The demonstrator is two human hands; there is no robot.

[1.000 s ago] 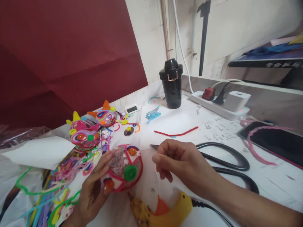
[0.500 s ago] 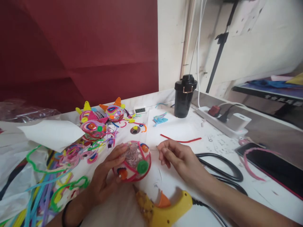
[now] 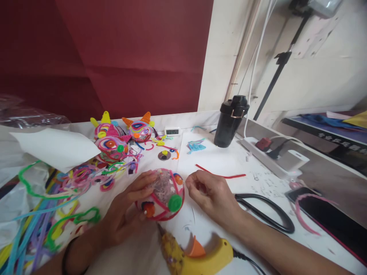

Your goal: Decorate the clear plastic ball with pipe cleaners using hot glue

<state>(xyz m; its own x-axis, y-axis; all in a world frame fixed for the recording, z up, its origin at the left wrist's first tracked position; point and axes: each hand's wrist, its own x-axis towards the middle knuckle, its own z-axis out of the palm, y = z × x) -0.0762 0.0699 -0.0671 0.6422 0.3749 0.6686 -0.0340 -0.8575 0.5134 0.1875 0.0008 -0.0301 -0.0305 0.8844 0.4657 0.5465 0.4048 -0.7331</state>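
My left hand (image 3: 130, 202) grips a decorated ball (image 3: 164, 185), its fingers wrapped round the left side. The ball has pink fuzzy strips, orange and blue coiled eyes, a green coil and a see-through patch of shredded filling. Just to its right, my right hand (image 3: 210, 194) is closed in a pinch near the orange-blue eye; whatever lies between the fingertips is too small to make out. In front of the ball lies a yellow glue gun (image 3: 197, 261) with an orange trigger. A red pipe cleaner (image 3: 226, 176) rests behind my right hand.
Similar decorated balls (image 3: 110, 143) stand at back left, beside many pipe cleaners (image 3: 27, 236) and a white paper sheet (image 3: 57, 147). A black cup (image 3: 231, 124), a power strip (image 3: 268, 160), a black cable (image 3: 266, 212) and a phone (image 3: 329, 221) occupy the right side. A small digital clock (image 3: 172, 131) stands behind.
My right hand has come closer to the ball's right side, its fingers curled further in. The ball stays in my left hand. The view has tilted slightly.
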